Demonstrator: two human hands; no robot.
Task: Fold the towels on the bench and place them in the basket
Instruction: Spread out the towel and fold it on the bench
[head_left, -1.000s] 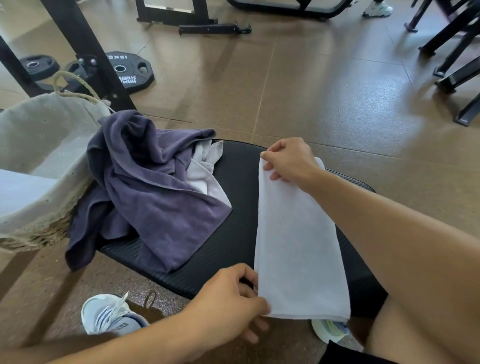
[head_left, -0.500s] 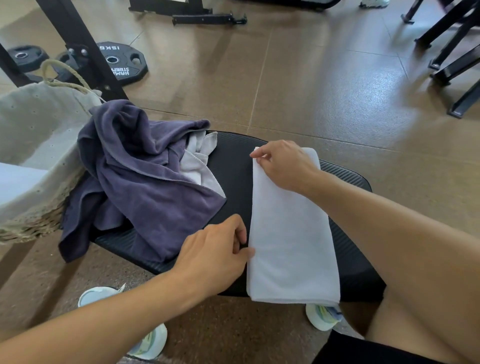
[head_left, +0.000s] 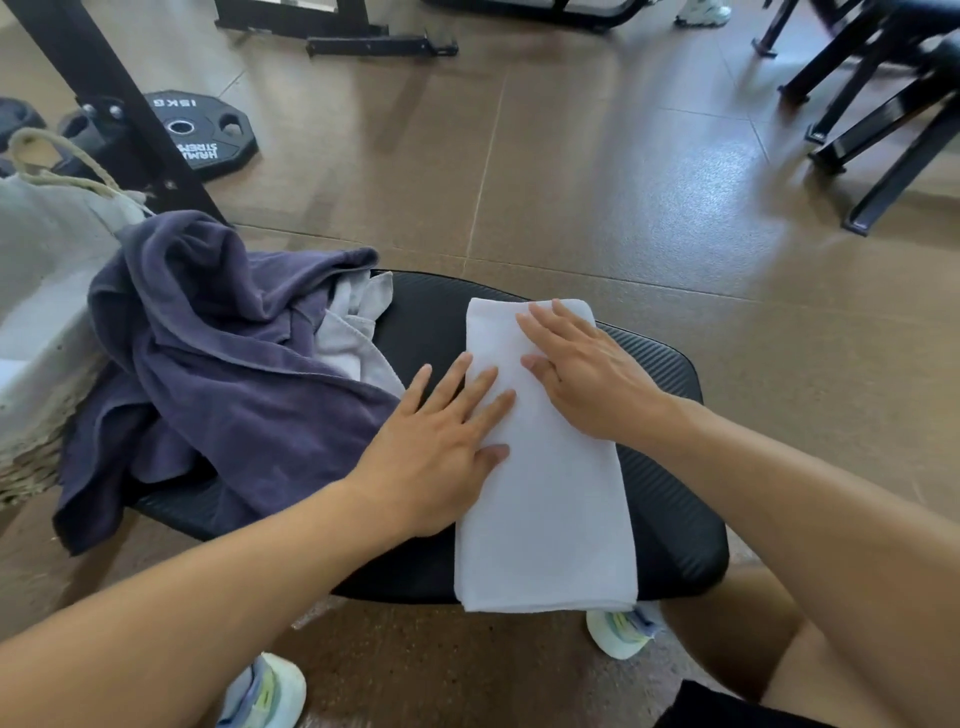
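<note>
Pressing flat with straight fingers, the left hand (head_left: 436, 441) and right hand (head_left: 582, 374) hold nothing; they rest on the white towel (head_left: 545, 519) lying across the bench (head_left: 670, 467). Its near end hangs over, so it might slide off

My only view is head-worn, wide-angle, looking forward and down, close over the bench (head_left: 670, 374); my forearms enter from the bottom edge, gym floor (head_left: 597, 182) beyond.
</note>
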